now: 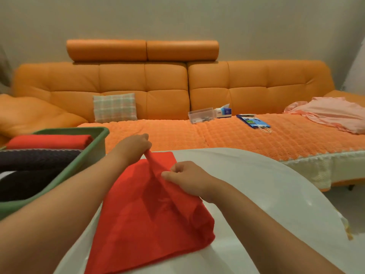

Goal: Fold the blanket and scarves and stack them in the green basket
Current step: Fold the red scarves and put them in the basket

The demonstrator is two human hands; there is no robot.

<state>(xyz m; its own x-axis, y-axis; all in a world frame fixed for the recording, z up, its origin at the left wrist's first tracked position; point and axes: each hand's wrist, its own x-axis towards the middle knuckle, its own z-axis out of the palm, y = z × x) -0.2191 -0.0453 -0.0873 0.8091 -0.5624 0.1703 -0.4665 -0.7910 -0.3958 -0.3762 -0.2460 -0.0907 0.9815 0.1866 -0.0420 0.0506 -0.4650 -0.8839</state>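
Now our left hand (pixel 136 145) and right hand (pixel 187 180) both pinch a raised fold of the thin red fabric scarf (pixel 138 224). It lies lengthwise on the white round worktop (pixel 256 194), just right of the green plastic basket (pixel 94 149), left hand nearer.

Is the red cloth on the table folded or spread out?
Partly folded: red cloth lies layered; left hand and right hand pinch a raised fold.

The white, rounded surface (pixel 256 184) carries a folded red scarf (pixel 150 214) toward its left side; the green basket (pixel 88 155) stands at its left edge, touching the scarf's corner
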